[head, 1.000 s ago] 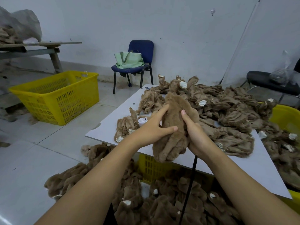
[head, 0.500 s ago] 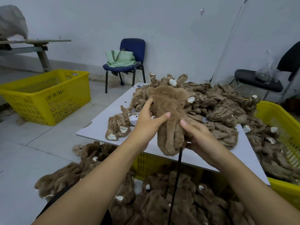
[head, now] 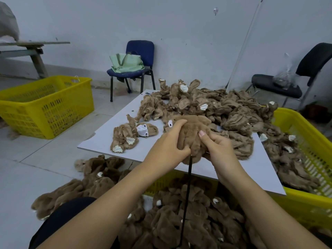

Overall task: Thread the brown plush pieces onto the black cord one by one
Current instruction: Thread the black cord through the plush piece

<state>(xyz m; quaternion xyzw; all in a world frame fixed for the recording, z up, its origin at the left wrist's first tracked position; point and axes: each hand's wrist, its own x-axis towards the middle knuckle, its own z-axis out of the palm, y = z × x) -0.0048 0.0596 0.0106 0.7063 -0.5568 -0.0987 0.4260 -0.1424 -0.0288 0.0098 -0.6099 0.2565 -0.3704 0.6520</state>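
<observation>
Gripping one brown plush piece [head: 193, 135] from both sides, the left hand [head: 167, 148] and the right hand [head: 218, 150] hold it just above the near edge of the white counter [head: 100, 142]. The left grip is clenched on the piece's left flank, thumb on the near side and fingers curled over the top; the right grip is clenched on its right flank, with one fingertip [head: 201, 133] pressed into the fur. The black cord [head: 186, 191] comes out from the bottom of the piece between the two hands and hangs down toward the floor, its lower end lost among the fur below. A heap of brown plush pieces [head: 224, 112] with white fabric patches covers the far and right part of the counter, and a small separate clump [head: 125, 139] lies near its left edge, one piece showing a white face with dark dots. More plush pieces [head: 161, 225] lie piled on the floor under the arms. A yellow basket [head: 309, 141] stands against the right side of the counter, another yellow basket [head: 46, 106] on the floor well to the left. Against the back wall stands a blue chair [head: 140, 51] carrying a pale green bag [head: 126, 62]; a black chair [head: 276, 85] stands at the right.
</observation>
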